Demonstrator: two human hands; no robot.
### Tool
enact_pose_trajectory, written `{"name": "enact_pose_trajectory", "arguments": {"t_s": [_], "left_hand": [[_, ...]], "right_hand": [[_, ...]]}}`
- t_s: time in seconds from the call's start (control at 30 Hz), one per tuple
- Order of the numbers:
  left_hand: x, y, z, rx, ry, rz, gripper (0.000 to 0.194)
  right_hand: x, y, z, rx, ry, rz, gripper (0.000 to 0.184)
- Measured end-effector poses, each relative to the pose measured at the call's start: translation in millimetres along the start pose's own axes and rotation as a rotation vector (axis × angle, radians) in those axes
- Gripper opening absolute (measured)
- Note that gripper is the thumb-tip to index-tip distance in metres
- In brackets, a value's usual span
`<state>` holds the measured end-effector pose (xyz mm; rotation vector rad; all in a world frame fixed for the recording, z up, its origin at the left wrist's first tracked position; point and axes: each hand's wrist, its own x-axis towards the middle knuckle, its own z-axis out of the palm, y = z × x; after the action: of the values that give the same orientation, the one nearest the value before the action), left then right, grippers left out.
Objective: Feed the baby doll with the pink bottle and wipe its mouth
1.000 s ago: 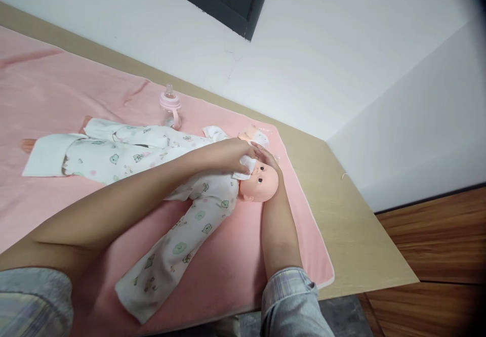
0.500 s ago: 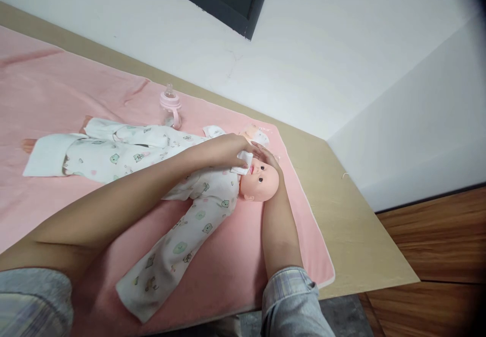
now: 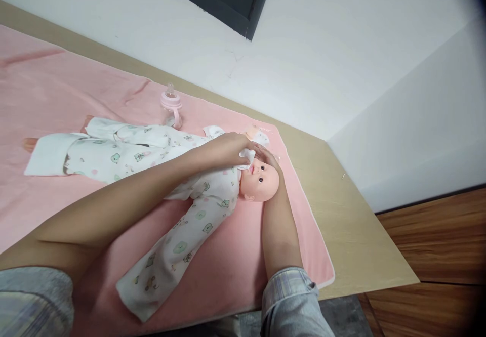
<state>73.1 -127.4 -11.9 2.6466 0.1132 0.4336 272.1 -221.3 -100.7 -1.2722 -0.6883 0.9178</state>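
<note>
A left hand (image 3: 231,149) pinches a white cloth (image 3: 247,154) by the mouth (image 3: 251,169) of a bald plastic doll (image 3: 216,187) on a pink blanket (image 3: 228,256), the right hand (image 3: 269,156), unclenched, cupping its head (image 3: 261,187), apparently for support.

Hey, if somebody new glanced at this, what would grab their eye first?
Probably the doll in printed white clothes, stretched across the pink blanket, its bare head toward the right. Next, the left hand holding a white cloth by the doll's mouth, while the right hand curves around the head's far side. Then the pink-topped bottle standing beyond the doll's body.
</note>
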Motion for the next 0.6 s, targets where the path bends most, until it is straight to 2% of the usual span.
{"name": "enact_pose_trajectory", "arguments": {"t_s": [0.13,0.37,0.6], "left_hand": [[1,-2,4.4,-0.011,0.052,0.04,0.007],[4,-5,10.3,-0.008,0.077,0.029,0.009],[3,-3,2.1,-0.059,0.073,-0.021,0.01]], "right_hand": [[-8,-5,5,0.006,-0.008,0.009,0.034],[-14,-11,10,0.016,0.009,0.013,0.037],[-19,-13,14,0.024,0.028,0.009,0.034]]}}
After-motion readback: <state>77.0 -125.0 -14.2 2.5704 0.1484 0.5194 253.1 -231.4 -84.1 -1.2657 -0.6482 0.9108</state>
